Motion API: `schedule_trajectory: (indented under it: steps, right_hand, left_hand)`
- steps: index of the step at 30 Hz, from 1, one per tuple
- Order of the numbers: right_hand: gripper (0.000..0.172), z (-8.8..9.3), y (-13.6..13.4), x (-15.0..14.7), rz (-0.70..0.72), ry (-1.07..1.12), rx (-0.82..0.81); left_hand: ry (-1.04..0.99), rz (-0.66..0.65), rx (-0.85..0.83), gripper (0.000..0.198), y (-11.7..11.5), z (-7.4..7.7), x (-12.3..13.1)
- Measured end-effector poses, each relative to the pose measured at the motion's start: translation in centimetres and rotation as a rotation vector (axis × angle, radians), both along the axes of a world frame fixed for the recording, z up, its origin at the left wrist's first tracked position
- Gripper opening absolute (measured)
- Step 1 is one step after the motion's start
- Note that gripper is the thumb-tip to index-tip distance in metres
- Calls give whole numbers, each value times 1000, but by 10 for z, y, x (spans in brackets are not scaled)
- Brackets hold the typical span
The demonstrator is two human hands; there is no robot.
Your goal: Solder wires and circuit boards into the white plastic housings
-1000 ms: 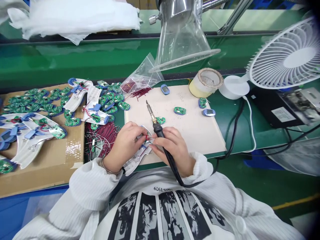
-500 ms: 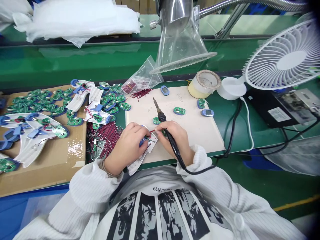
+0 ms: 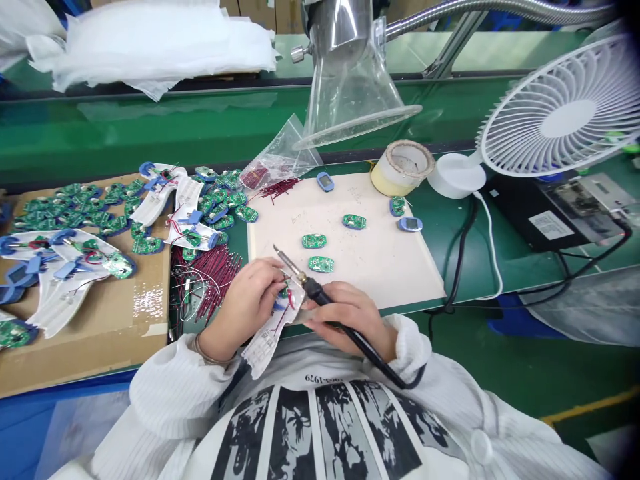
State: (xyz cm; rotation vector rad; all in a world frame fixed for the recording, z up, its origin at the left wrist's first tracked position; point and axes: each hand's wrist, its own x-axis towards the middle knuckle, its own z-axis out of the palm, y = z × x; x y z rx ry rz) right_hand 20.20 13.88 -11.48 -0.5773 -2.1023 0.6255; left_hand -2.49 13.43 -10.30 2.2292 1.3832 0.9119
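Observation:
My left hand [image 3: 247, 303] is closed on a white plastic shell [image 3: 263, 348] with wires, its fingers bent over the upper end where bits of green and blue show. My right hand [image 3: 350, 317] grips a soldering iron [image 3: 316, 291] with a black handle. The iron's metal tip points up and left, over the shell near the left fingertips. Right fingertips are beside the shell's right edge; whether they touch it I cannot tell. A red wire [image 3: 291, 300] curves over the shell. Just beyond the hands lie two green circuit boards, a nearer board [image 3: 321, 265] and a farther board [image 3: 314, 241].
Red wires [image 3: 215, 283] lie in a heap left of the pale mat [image 3: 400, 267]. Several boards and wired white shells cover the cardboard [image 3: 120, 333]. A tape roll [image 3: 403, 167], a white fan [image 3: 565, 120] and a black box [image 3: 543, 217] stand right; a clear hood [image 3: 355, 100] hangs above.
Both hands have drawn nearer my body with the shell, uncovering the nearer board. The soldering iron has swung lower, its tip now more to the left. My right fingers have shifted away from the red wire.

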Motion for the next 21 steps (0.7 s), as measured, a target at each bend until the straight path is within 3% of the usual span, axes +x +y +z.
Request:
schedule_trajectory:
  steps: [5, 8, 13, 17, 21]
  right_hand:
    - [14, 6, 33, 20, -303, -180, 28]
    - [20, 9, 63, 17, -245, -294, 69]
    - [14, 10, 98, 1, -120, -483, 87]
    - [12, 9, 92, 5, -274, -472, 128]
    - [13, 6, 67, 13, -185, -458, 178]
  left_hand:
    - [-81, -168, -109, 13, 2, -1, -7]
    - [-108, -218, -164, 12, 4, -1, -7]
    - [-206, -280, -274, 13, 3, -2, -3]
    - [-235, -264, -376, 13, 0, -3, -3]
    - [-248, -246, -403, 13, 1, -1, -4]
